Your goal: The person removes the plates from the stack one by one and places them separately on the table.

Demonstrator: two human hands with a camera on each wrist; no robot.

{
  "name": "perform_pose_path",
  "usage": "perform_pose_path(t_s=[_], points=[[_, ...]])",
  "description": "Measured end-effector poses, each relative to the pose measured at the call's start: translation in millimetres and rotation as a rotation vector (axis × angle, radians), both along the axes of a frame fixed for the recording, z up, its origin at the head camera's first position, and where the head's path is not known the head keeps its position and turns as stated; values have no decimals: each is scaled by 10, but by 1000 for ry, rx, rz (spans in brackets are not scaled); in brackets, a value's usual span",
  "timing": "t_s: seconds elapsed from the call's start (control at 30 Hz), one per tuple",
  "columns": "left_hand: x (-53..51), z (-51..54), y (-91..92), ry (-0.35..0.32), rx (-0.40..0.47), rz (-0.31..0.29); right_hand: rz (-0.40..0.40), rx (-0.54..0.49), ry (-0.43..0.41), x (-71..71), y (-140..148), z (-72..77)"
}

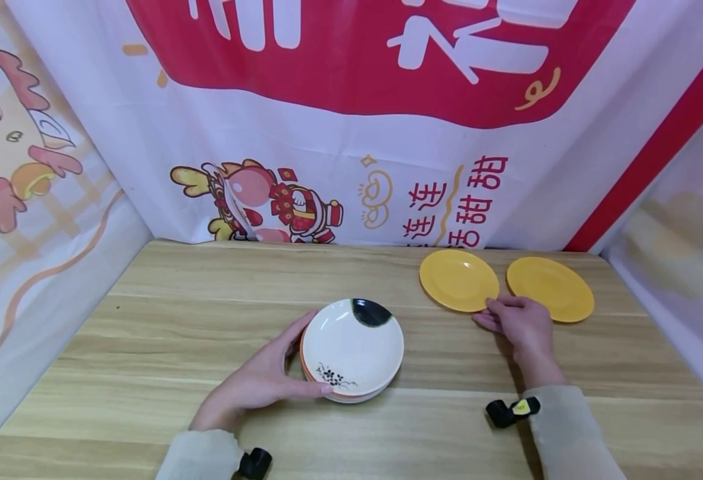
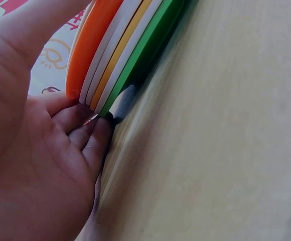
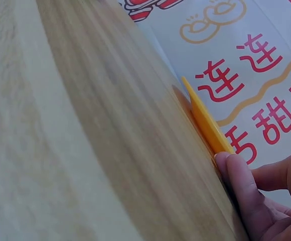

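Observation:
A stack of plates [image 1: 354, 347] stands mid-table, topped by a white one with a black patch and a small floral print. From the side, the left wrist view shows orange, white, yellow and green layers [image 2: 148, 55]. My left hand [image 1: 267, 377] grips the stack's left side, thumb at the front rim; in its wrist view the palm [image 2: 40, 155] faces the stack. At the back right, my right hand [image 1: 522, 327] pinches the near right edge of a round yellow plate [image 1: 459, 280]. The right wrist view shows the fingers [image 3: 243, 186] at that plate's rim [image 3: 205, 123].
Another yellow plate [image 1: 552, 289] lies just right of the pinched one, behind my right hand. A printed white and red cloth [image 1: 327, 147] hangs along the table's back edge, with more cloth at both sides. The wooden table [image 1: 165, 333] extends left of the stack.

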State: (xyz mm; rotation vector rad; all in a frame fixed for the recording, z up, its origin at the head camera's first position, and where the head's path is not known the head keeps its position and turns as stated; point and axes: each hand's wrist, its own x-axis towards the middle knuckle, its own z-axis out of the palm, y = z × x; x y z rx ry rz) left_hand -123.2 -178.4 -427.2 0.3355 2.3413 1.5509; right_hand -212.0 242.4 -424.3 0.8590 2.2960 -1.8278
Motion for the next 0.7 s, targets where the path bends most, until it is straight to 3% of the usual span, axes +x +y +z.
perform_pose_path(t_s=[0.7], points=[[12,27,10,-3,-2,1,0,-38,-6,6,41,-6]])
